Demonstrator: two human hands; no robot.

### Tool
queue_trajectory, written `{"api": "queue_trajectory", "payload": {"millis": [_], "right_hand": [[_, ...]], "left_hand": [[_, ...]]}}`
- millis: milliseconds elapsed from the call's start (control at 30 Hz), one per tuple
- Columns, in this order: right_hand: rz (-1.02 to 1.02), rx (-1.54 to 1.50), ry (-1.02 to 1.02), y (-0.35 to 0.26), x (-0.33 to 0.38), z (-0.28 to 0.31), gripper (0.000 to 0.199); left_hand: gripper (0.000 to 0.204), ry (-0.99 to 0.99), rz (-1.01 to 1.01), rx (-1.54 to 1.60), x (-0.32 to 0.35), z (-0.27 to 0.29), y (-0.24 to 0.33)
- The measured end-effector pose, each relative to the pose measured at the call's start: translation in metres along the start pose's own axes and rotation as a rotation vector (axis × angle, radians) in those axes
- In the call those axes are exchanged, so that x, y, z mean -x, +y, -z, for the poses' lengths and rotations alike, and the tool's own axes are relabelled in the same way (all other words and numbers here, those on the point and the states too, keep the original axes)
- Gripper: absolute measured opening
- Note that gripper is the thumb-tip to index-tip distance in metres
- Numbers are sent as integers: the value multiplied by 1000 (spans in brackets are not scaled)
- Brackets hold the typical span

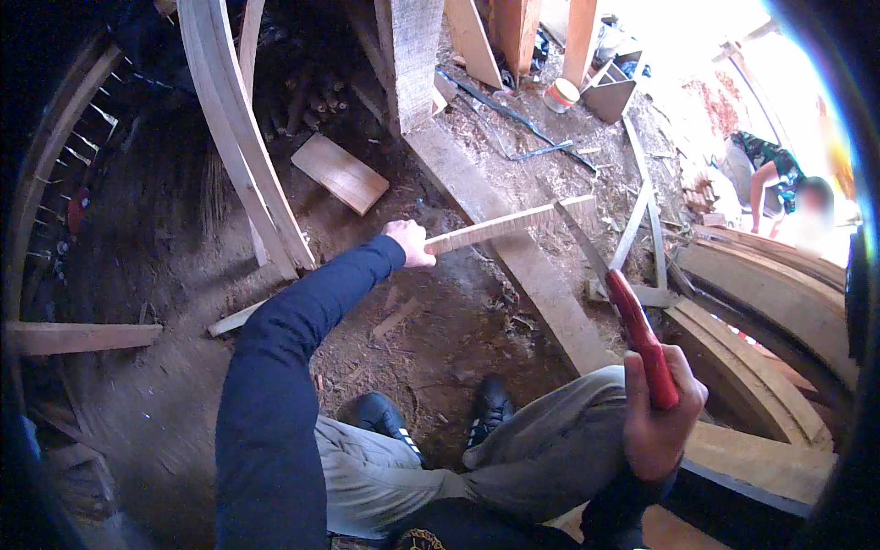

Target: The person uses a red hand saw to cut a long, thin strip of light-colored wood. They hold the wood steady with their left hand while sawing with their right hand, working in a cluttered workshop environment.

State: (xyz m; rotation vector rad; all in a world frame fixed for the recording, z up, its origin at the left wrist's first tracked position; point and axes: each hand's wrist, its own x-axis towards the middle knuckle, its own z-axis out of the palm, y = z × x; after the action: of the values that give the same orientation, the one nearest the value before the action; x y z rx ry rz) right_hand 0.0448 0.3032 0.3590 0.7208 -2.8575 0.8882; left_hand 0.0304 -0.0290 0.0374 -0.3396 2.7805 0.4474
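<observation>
My left hand (410, 243), at the end of a dark blue sleeve, grips one end of a pale wooden slat (513, 222) and holds it out level above the dirt floor. My right hand (658, 417) is closed around the red handle of a hand saw (619, 298). The saw's thin blade points up and away, with its tip at the slat's far end. I am seated, and my grey trouser legs and black shoes (490, 408) show below.
A long plank (522, 261) lies on the floor under the slat. Curved timber ribs (238, 128) rise at the left, curved wooden pieces (770, 302) lie at the right. A short board (339, 172) and scrap wood are scattered about. Another person (775, 183) bends over at the far right.
</observation>
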Motion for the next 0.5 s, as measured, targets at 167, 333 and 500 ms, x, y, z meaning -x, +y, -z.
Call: {"api": "queue_trajectory", "payload": {"millis": [167, 333, 500], "right_hand": [[43, -15, 57, 10, 4, -11, 24], [56, -13, 70, 12, -2, -19, 22], [39, -100, 2, 14, -11, -27, 21]], "left_hand": [[38, 257, -201, -22, 16, -3, -21], [42, 351, -218, 19, 14, -11, -20], [44, 248, -225, 15, 20, 4, -25]]}}
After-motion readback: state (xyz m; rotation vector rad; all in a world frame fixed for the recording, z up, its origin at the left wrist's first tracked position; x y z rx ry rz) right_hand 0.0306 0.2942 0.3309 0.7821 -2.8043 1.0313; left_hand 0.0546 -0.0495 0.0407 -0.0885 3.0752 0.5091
